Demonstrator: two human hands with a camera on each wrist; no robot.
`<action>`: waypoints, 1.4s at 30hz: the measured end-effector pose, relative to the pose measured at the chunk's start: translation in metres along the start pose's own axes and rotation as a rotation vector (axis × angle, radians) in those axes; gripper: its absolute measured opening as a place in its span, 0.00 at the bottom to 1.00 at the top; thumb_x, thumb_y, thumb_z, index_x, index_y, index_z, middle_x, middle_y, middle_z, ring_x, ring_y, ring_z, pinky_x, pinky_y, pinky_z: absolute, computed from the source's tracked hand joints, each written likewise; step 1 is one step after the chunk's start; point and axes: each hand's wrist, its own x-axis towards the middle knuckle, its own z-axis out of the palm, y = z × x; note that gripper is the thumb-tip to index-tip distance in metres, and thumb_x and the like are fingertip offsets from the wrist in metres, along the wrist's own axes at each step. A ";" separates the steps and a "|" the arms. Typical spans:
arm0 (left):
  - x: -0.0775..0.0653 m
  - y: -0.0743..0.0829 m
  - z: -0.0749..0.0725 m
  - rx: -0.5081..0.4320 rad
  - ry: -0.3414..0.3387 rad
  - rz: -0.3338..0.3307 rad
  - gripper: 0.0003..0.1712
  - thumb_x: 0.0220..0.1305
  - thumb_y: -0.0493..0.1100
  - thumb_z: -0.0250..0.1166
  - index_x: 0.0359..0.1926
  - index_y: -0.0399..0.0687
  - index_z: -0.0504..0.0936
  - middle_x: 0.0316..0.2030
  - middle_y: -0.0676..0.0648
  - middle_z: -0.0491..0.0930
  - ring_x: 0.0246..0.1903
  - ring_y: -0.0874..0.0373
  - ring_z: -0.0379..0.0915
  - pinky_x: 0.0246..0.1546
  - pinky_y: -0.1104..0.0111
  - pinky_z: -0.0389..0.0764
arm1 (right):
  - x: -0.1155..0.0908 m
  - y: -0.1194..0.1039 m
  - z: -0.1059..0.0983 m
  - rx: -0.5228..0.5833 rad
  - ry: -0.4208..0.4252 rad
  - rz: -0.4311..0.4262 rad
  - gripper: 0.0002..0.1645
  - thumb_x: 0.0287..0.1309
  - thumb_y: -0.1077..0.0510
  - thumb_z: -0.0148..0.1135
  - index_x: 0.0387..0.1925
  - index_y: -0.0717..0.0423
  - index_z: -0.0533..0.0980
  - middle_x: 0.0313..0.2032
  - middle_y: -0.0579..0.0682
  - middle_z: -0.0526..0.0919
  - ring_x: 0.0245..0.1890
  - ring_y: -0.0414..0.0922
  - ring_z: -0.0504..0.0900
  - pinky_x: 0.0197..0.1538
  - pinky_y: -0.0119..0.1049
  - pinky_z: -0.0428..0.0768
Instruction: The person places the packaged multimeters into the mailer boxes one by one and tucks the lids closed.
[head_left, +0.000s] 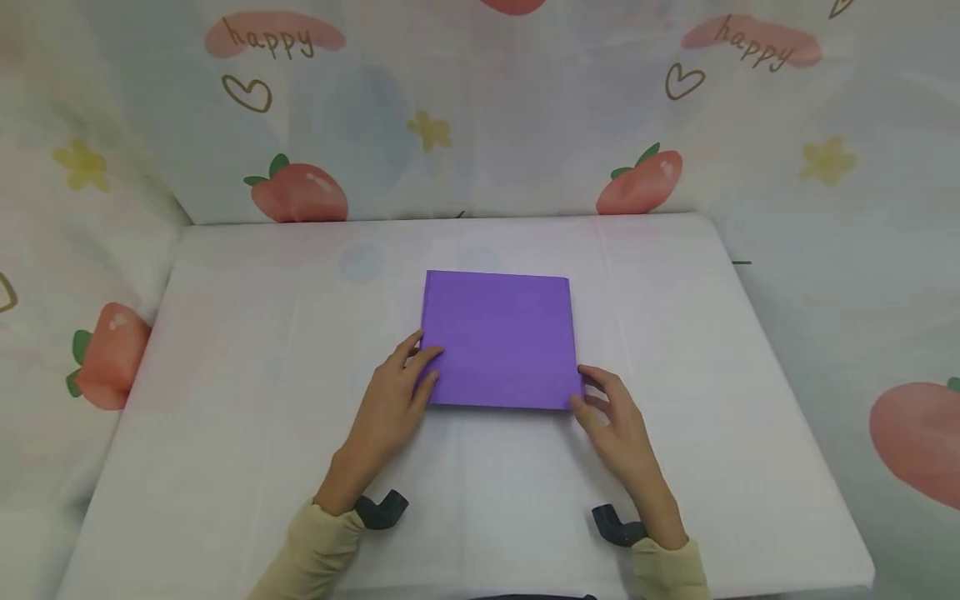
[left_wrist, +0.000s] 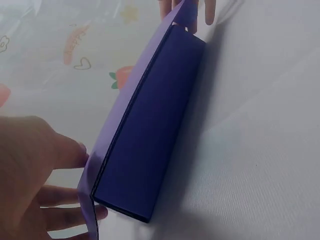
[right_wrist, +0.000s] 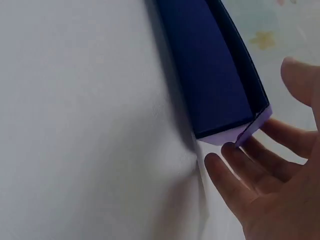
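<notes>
Sleeves (head_left: 306,550): pale yellow-green, at the lower edge of the head view.
Wrist pieces (head_left: 382,510): black and curved, one on the inner side of each wrist.
Left hand (head_left: 388,408): at the near left corner of the box, thumb and fingers set about its edge, touching; whether they pinch it, I cannot tell.
Right hand (head_left: 618,433): at the near right corner, fingers relaxed and spread, a fingertip touching the purple side flap (right_wrist: 261,120).
Flat purple box (head_left: 498,342): between the two hands, mid-counter; its near side looks dark blue in the wrist views.
Counter (head_left: 225,375): covered in white.
Backdrop (head_left: 525,125): pale cloth printed with peaches, yellow flowers, hearts and "happy".
</notes>
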 end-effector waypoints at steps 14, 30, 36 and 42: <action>0.003 0.013 0.000 -0.005 0.011 -0.061 0.21 0.73 0.37 0.64 0.65 0.43 0.81 0.72 0.34 0.72 0.69 0.37 0.73 0.67 0.45 0.76 | 0.000 -0.016 0.004 0.076 0.043 0.199 0.35 0.66 0.57 0.71 0.69 0.64 0.68 0.66 0.65 0.75 0.67 0.63 0.79 0.59 0.19 0.78; 0.003 0.004 -0.001 -0.190 -0.004 -0.185 0.20 0.74 0.36 0.62 0.65 0.47 0.80 0.75 0.47 0.70 0.76 0.50 0.65 0.75 0.53 0.69 | 0.004 -0.040 -0.004 0.156 -0.005 0.447 0.36 0.67 0.56 0.70 0.71 0.59 0.67 0.68 0.61 0.74 0.67 0.58 0.79 0.51 0.18 0.80; 0.004 0.004 0.000 -0.169 0.000 -0.182 0.21 0.73 0.34 0.62 0.64 0.46 0.81 0.74 0.47 0.71 0.76 0.50 0.65 0.76 0.54 0.68 | 0.005 -0.046 -0.006 0.068 -0.017 0.468 0.35 0.66 0.54 0.72 0.70 0.57 0.69 0.65 0.62 0.78 0.63 0.58 0.83 0.51 0.24 0.82; 0.005 0.007 -0.001 -0.150 0.013 -0.173 0.20 0.72 0.32 0.62 0.63 0.43 0.81 0.74 0.44 0.72 0.75 0.48 0.67 0.74 0.53 0.71 | 0.007 -0.049 -0.006 0.038 -0.024 0.473 0.34 0.66 0.56 0.71 0.69 0.58 0.70 0.62 0.65 0.80 0.61 0.59 0.84 0.50 0.27 0.82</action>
